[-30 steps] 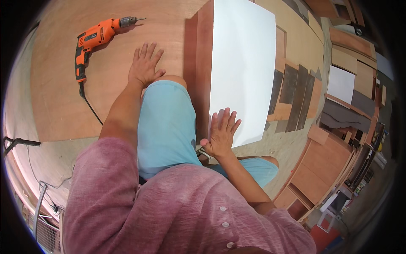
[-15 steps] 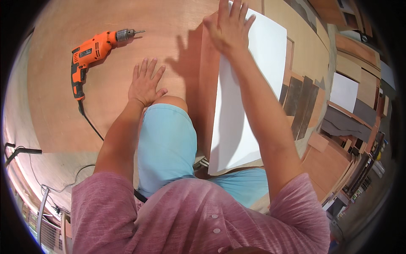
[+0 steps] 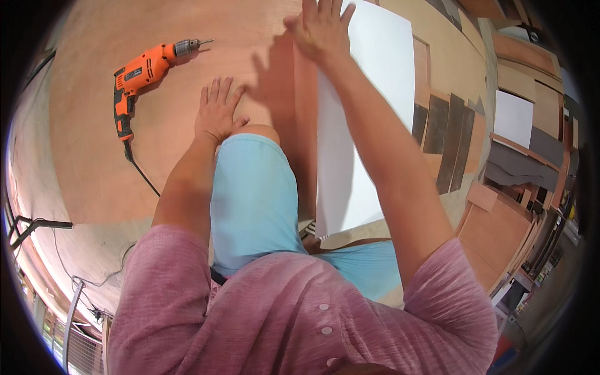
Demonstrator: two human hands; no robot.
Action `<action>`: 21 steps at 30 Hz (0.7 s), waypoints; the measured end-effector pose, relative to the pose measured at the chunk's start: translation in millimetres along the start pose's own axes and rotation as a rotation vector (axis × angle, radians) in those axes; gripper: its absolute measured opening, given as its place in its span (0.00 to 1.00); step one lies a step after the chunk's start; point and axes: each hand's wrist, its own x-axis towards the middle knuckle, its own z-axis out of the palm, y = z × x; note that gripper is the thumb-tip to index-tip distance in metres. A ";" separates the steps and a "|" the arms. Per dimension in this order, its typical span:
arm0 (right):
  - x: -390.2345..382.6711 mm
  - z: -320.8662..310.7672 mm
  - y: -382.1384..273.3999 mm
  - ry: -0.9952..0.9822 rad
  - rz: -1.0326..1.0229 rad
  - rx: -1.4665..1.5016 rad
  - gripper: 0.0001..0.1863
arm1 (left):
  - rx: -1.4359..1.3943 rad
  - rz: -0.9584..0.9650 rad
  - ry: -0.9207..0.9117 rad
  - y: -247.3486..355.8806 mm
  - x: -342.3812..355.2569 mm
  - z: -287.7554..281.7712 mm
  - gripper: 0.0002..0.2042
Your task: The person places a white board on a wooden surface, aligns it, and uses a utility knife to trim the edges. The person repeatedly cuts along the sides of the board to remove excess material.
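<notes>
A large sheet of reddish plywood lies flat before me. On it my left hand rests palm down with the fingers spread, just ahead of my bent knee. My right hand is spread over the far end of a long white-faced board, at its left edge. Along that edge runs a reddish-brown wooden side, standing up from the plywood and throwing a shadow. To the left of my left hand lies an orange and black power drill, its bit pointing right.
The drill's black cord trails toward me. Dark and light wood strips lie right of the white board. Farther right are stacked wood pieces and a small white panel. A black metal bar juts in at the left.
The white board and my right hand appear slightly farther left, while the drill and my left hand appear slightly farther right. Both hands keep their spread pose.
</notes>
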 end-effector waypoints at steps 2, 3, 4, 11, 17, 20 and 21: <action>-69.8 -0.2 -0.1 0.160 -0.114 0.145 0.52 | 0.025 -0.006 -0.003 3.4 1.1 -2.8 0.38; -105.5 -1.4 -6.3 0.125 -0.104 0.158 0.53 | 0.037 -0.017 -0.008 2.8 0.6 -2.2 0.38; -142.7 -7.5 -13.1 0.089 -0.092 0.168 0.54 | 0.046 -0.025 -0.012 3.3 0.7 -0.6 0.38; -371.1 -44.8 -34.0 -0.182 0.004 0.242 0.56 | 0.039 -0.004 0.088 2.6 0.5 6.4 0.40; -371.5 -42.6 -30.9 -0.171 0.013 0.218 0.55 | 0.052 -0.021 0.014 7.8 1.3 -5.5 0.39; -278.4 -37.8 -18.0 -0.159 0.037 0.238 0.56 | 0.032 0.000 0.012 6.3 1.1 -6.5 0.40; -241.8 -36.9 -13.2 -0.150 0.036 0.238 0.56 | 0.030 0.003 0.021 4.1 0.7 -5.2 0.41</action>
